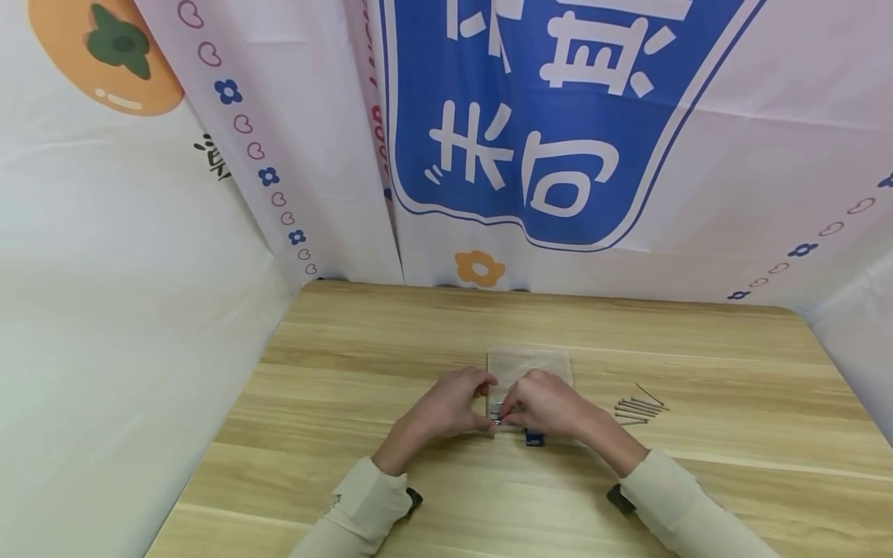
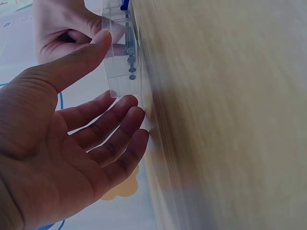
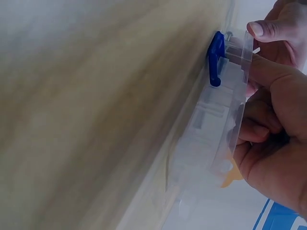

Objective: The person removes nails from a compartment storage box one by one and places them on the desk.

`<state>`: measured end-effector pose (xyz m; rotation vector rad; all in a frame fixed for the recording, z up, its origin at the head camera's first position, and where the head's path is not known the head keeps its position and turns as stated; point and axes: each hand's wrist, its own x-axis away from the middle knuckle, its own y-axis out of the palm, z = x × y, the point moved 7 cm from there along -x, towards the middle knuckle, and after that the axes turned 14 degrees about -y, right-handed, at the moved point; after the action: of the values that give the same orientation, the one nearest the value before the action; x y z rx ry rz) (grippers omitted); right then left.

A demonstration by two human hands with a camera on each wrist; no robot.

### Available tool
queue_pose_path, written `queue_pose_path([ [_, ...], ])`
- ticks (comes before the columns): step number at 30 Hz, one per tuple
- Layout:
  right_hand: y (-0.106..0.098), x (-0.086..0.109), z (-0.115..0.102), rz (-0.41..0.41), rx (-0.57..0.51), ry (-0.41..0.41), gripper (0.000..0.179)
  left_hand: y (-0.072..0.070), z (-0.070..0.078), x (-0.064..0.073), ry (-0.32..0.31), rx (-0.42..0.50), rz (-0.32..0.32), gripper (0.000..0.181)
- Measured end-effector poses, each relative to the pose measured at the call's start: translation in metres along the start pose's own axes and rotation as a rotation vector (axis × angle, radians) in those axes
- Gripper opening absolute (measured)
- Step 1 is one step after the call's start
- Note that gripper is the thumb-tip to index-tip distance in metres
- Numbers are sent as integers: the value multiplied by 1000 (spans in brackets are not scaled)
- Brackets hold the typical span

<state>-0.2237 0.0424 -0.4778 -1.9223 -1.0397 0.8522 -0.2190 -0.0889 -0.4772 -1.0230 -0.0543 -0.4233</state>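
As you count outward from yourself: blue latch [image 1: 534, 439], near edge of the box, its bent profile plain only from the right wrist; clear plastic box [image 1: 530, 362], on the table [image 1: 391, 341], probably light, stiff, slick, crackable, best gripped by its side walls; left hand [image 1: 456, 401], fingers spread, thumb touching the wall; right hand [image 1: 551, 403], fingers bent inside, pinch not discernible; nail heads [image 2: 132, 70], within, clearest from the left wrist; loose nails [image 1: 638, 408], rightward, head view only.
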Motion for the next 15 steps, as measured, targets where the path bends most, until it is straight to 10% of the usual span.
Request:
queue_pose_path([
  [15, 1, -1, -3, -25, 45, 2, 6, 0, 0, 1, -13, -6, -9, 66],
])
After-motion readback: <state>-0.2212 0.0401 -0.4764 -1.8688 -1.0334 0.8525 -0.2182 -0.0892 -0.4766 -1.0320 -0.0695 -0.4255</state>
